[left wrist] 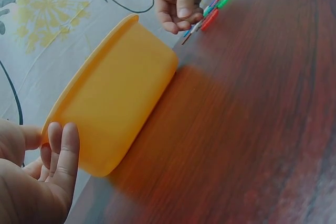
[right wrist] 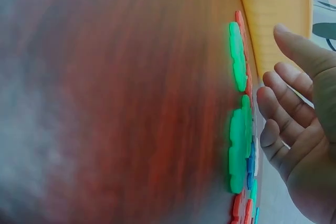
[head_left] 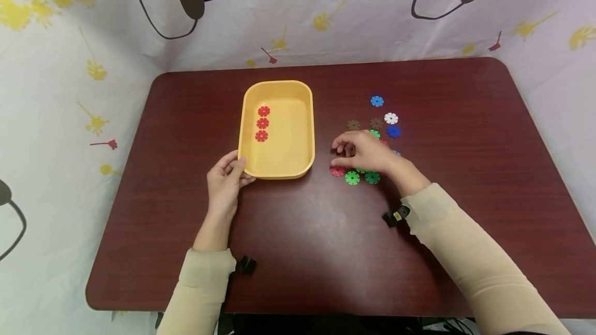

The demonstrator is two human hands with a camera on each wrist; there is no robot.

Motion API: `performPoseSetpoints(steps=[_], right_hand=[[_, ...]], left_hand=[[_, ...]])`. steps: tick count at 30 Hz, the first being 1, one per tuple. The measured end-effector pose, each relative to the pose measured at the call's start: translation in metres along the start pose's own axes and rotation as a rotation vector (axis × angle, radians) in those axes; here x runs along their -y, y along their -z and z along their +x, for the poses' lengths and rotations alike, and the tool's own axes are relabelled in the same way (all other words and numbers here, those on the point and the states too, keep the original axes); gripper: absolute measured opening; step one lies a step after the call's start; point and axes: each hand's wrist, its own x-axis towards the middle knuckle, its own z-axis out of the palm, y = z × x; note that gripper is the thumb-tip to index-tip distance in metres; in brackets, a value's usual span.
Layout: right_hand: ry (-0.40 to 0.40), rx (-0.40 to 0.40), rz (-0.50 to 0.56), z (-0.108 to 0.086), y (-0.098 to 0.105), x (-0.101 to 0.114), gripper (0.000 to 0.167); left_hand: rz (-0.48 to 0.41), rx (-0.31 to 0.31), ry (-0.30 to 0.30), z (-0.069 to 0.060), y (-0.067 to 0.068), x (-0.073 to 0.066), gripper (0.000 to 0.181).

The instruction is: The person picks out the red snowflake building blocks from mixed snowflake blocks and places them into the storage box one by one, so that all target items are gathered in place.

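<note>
A yellow plastic tray (head_left: pixel 287 162) stands on the table with three red notched discs (head_left: pixel 263 123) in a column inside it. My left hand (head_left: pixel 225 182) grips the tray's near left corner, thumb over the rim and fingers along the outer wall. Over a spread of colored notched discs to the right of the tray hovers my right hand (head_left: pixel 368 153), its fingers loosely bent. The right wrist view shows nothing between its thumb and fingers. A red disc (head_left: pixel 337 171) and green discs (head_left: pixel 352 178) lie just below that hand, which hides part of the spread.
Beyond the right hand lie a light blue disc (head_left: pixel 377 101), a white disc (head_left: pixel 391 118), a dark blue disc (head_left: pixel 393 132) and brown discs (head_left: pixel 353 125). The dark red wooden table (head_left: pixel 465 133) meets a patterned white cloth (head_left: pixel 288 19) at the back.
</note>
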Motion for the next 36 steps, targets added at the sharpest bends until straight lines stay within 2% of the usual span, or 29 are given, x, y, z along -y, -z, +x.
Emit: performPoseSetpoints(steps=[12,19,27,31,36], right_hand=[[0.057,0.034,-0.04,-0.0077,-0.0046,0.0025,0.043],[0.027,0.082,-0.081,-0.0104,-0.0043,0.0034,0.044],[0.037,0.093,-0.102,-0.0103,-0.004,0.0033,0.032],[0.011,0.114,-0.107,-0.0104,-0.0039,0.0034,0.031],[-0.041,0.144,-0.166,-0.0092,-0.0029,0.0057,0.033]], left_hand=[[0.008,0.007,0.006,0.0015,-0.0003,0.0004,0.035],[-0.001,0.004,0.002,0.0005,-0.0005,0.0006,0.034],[0.005,0.006,0.002,0.0015,0.0004,0.0,0.035],[0.012,0.006,0.008,0.0014,0.0005,-0.0003,0.035],[0.017,0.006,0.015,0.001,0.0002,-0.0001,0.035]])
